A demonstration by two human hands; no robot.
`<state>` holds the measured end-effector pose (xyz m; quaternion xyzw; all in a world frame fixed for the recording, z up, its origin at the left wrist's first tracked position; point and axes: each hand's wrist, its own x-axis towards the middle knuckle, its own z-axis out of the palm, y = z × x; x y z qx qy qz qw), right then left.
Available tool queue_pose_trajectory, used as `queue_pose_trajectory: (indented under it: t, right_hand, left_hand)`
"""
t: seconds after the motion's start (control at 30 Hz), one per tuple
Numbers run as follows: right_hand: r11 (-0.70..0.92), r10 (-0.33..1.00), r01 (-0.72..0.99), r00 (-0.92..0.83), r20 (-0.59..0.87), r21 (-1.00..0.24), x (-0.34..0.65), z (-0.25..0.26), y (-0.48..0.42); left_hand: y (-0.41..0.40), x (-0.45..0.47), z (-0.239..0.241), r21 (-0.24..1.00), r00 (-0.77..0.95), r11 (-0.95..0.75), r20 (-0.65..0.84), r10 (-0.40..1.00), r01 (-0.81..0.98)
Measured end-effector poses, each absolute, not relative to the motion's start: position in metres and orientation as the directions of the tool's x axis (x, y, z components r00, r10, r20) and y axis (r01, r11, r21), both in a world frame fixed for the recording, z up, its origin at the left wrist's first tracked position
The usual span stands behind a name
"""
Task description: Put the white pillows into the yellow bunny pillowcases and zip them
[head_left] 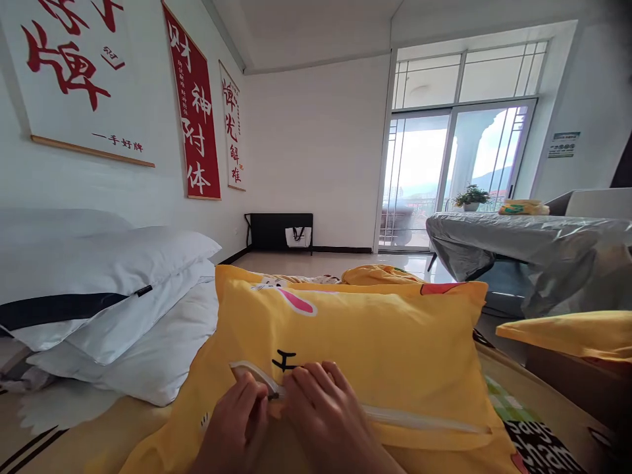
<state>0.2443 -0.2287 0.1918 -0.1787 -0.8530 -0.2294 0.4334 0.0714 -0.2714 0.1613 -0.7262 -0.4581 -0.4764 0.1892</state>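
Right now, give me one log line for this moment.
left hand: pinching zipper | right hand: pressing yellow pillow | white pillows at left

White pillows (106, 289) stacked at left of frame, one with dark band. Three calligraphy scrolls (197, 112) on left wall, middle one red. Black rack (279, 230) with white bag (298, 236) at far wall, centre. Sliding glass doors (459, 171) upper right; potted plant (471, 196) beyond. Plastic-covered table (533, 247) at right.
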Motion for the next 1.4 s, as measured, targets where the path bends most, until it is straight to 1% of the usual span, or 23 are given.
queue_pose_trajectory:
  t: [0.1, 0.2, 0.27, 0.37, 0.43, 0.6, 0.7, 0.77, 0.9, 1.03, 1.13, 1.27, 1.33, 1.4]
  right_hand:
    - [0.809, 0.110, 0.534, -0.548, 0.829, 0.246, 0.223, 0.180, -0.227]
    - [0.808, 0.085, 0.531, -0.534, 0.841, 0.256, 0.220, 0.171, -0.226]
    - [0.819, 0.076, 0.514, -0.538, 0.839, 0.256, 0.222, 0.168, -0.227]
    - [0.837, 0.076, 0.486, -0.559, 0.825, 0.252, 0.225, 0.167, -0.229]
    - [0.847, 0.077, 0.474, -0.558, 0.826, 0.241, 0.226, 0.168, -0.229]
    - [0.868, 0.114, 0.457, -0.563, 0.818, 0.194, 0.233, 0.169, -0.231]
    - [0.879, 0.113, 0.440, -0.570, 0.814, 0.186, 0.235, 0.168, -0.232]
    - [0.884, 0.105, 0.432, -0.559, 0.822, 0.181, 0.236, 0.168, -0.232]
    - [0.881, 0.105, 0.439, -0.542, 0.834, 0.174, 0.234, 0.170, -0.233]
    - [0.869, 0.080, 0.450, -0.535, 0.841, 0.203, 0.233, 0.172, -0.234]
    - [0.868, 0.078, 0.452, -0.533, 0.843, 0.205, 0.234, 0.172, -0.235]
    - [0.867, 0.067, 0.449, -0.536, 0.842, 0.217, 0.234, 0.171, -0.236]
    - [0.865, 0.057, 0.447, -0.542, 0.839, 0.230, 0.234, 0.170, -0.236]
    - [0.864, 0.050, 0.445, -0.545, 0.837, 0.238, 0.235, 0.169, -0.237]
  left_hand:
    - [-0.273, 0.070, 0.154, 0.145, 0.122, -0.501, 0.878, 0.462, 0.853]
    - [-0.276, 0.070, 0.149, 0.171, 0.104, -0.462, 0.852, 0.512, 0.870]
    - [-0.277, 0.070, 0.148, 0.173, 0.118, -0.464, 0.837, 0.534, 0.869]
    - [-0.278, 0.068, 0.148, 0.135, 0.166, -0.507, 0.848, 0.503, 0.851]
    - [-0.279, 0.064, 0.150, 0.128, 0.167, -0.510, 0.854, 0.493, 0.851]
    - [-0.290, 0.046, 0.157, 0.239, 0.077, -0.450, 0.812, 0.579, 0.860]
    - [-0.296, 0.032, 0.159, 0.265, 0.061, -0.438, 0.796, 0.602, 0.859]
    - [-0.297, 0.023, 0.158, 0.269, 0.018, -0.394, 0.807, 0.591, 0.879]
    - [-0.298, 0.014, 0.152, 0.198, 0.001, -0.313, 0.844, 0.536, 0.929]
    - [-0.300, 0.021, 0.147, 0.169, -0.046, -0.226, 0.885, 0.464, 0.959]
    - [-0.303, 0.028, 0.147, 0.135, -0.045, -0.181, 0.901, 0.432, 0.974]
    - [-0.305, 0.027, 0.150, 0.140, -0.048, -0.163, 0.882, 0.468, 0.977]
    - [-0.305, 0.024, 0.152, 0.133, -0.015, -0.197, 0.861, 0.509, 0.971]
    - [-0.304, 0.021, 0.152, 0.183, 0.002, -0.265, 0.819, 0.573, 0.947]
